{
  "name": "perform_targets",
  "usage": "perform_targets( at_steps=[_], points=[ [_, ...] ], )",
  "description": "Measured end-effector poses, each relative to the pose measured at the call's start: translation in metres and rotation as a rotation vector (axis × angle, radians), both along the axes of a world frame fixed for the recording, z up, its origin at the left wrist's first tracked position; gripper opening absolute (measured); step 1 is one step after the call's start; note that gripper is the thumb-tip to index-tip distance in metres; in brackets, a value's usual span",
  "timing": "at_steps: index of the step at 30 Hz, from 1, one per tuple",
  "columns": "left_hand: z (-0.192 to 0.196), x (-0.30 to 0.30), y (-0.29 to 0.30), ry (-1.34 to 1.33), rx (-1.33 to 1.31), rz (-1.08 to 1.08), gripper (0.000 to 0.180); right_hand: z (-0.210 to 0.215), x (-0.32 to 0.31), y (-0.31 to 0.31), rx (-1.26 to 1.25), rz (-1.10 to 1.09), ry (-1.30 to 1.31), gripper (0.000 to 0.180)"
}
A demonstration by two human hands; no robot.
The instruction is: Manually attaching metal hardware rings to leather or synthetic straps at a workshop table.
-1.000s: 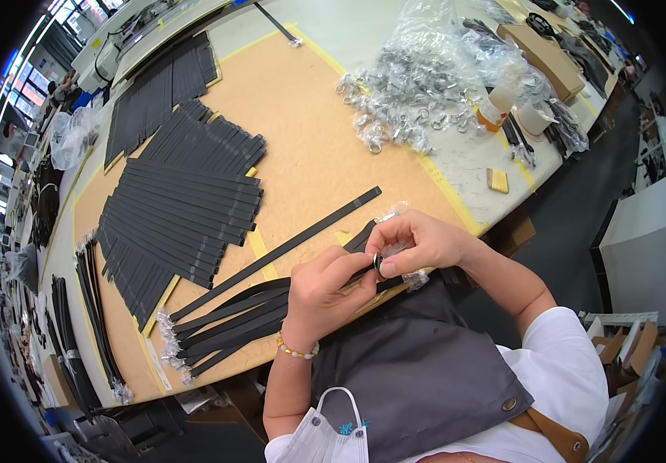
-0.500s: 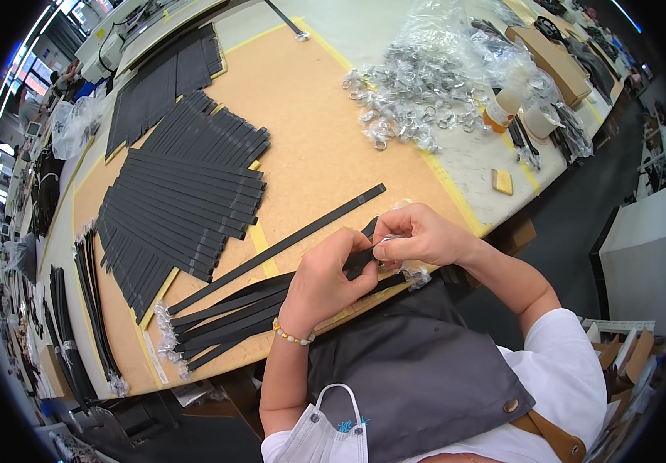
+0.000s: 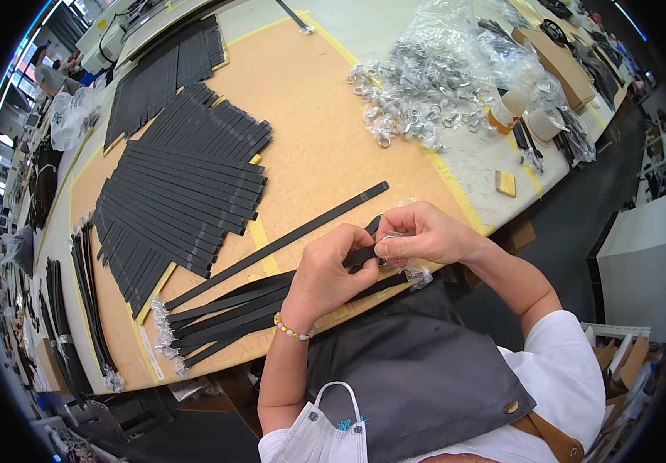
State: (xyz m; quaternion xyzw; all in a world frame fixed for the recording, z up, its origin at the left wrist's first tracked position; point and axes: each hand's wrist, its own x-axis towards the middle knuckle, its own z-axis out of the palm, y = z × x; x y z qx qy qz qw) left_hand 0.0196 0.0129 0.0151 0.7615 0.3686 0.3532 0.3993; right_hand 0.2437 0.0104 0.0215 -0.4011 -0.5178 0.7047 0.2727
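fingers (image 3: 348,248) of your left hand (image 3: 323,278) and right hand (image 3: 419,234) pinch one black strap (image 3: 361,255); keep its end pulled taut over the counter (image 3: 325,147), grip firm.

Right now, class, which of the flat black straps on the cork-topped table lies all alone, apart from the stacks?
The single long black strap lying diagonally on bare cork board, between the fanned pile of straps and the hands; every other strap overlaps its neighbours.
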Motion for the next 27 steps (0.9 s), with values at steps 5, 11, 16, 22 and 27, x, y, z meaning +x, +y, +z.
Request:
perform_targets(
  at_steps=[5,11,16,22,27],
  points=[
    [-0.003,0.001,-0.002,0.009,0.043,0.019,0.023,0.002,0.000,-0.001,-0.002,-0.002,-0.007,0.023],
    [-0.004,0.000,-0.002,0.047,0.057,-0.005,0.023,-0.002,-0.002,-0.003,0.021,-0.016,-0.027,0.022],
    [-0.006,-0.001,-0.003,0.055,0.061,-0.018,0.024,0.001,-0.007,-0.008,0.036,-0.047,-0.050,0.021],
    [-0.008,0.003,-0.006,-0.036,0.063,0.006,0.027,-0.004,-0.017,-0.013,0.250,-0.085,-0.240,0.018],
    [-0.001,0.000,-0.009,-0.019,-0.037,-0.010,0.035,-0.014,-0.023,-0.017,0.369,-0.143,-0.216,0.020]
  ],
)
